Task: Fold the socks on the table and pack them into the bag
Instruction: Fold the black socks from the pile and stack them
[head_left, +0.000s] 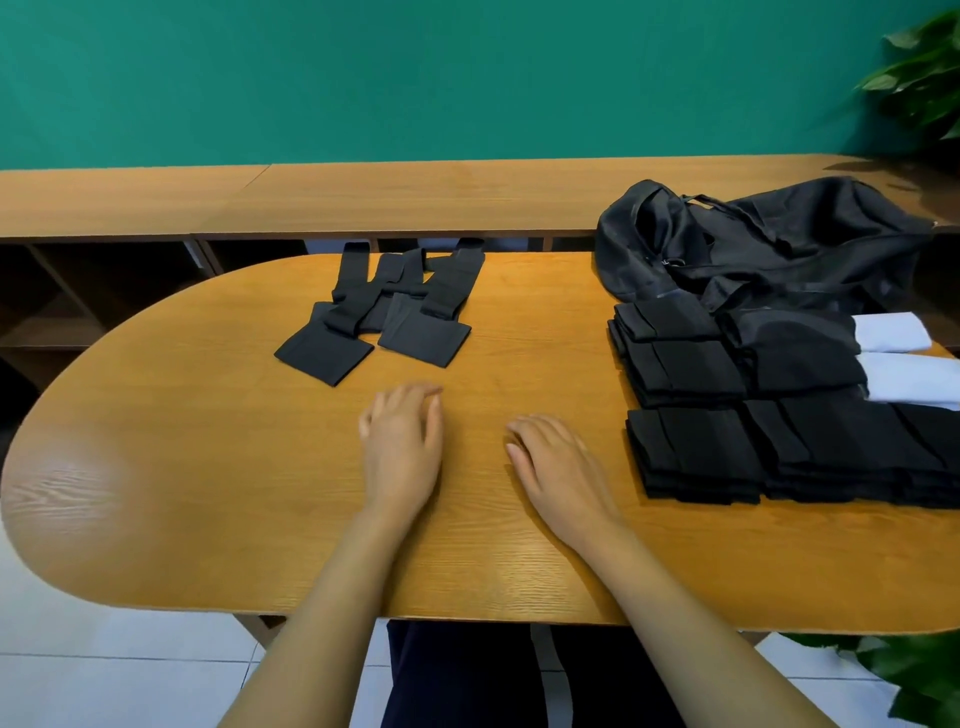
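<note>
A head-camera view looks down on an oval wooden counter (208, 467) set before a green wall (363, 78).

In the lower middle of the frame, two bare forearms reach in from the bottom edge. The left hand (402, 441) and the right hand (556, 467) lie palm down over bare wood, side by side but apart. The fingers of both are relaxed and loosely spread, and neither holds anything. Both are slightly blurred, so I cannot tell whether they touch the wood.

Above the hands, near the counter's far edge, a small heap of black socks (384, 306) lies loose and overlapping, some ends hanging over that edge.

At the right of the frame, folded socks (727, 415) sit in neat black stacks, in rows that run off the right edge. Two white pieces (893, 332) lie against these stacks at the far right.

Just behind the stacks, in the upper right, a black bag (769, 244) slumps in soft folds.

A long wooden shelf (311, 197) runs behind the counter. Green leaves (924, 78) show in the upper right corner.
</note>
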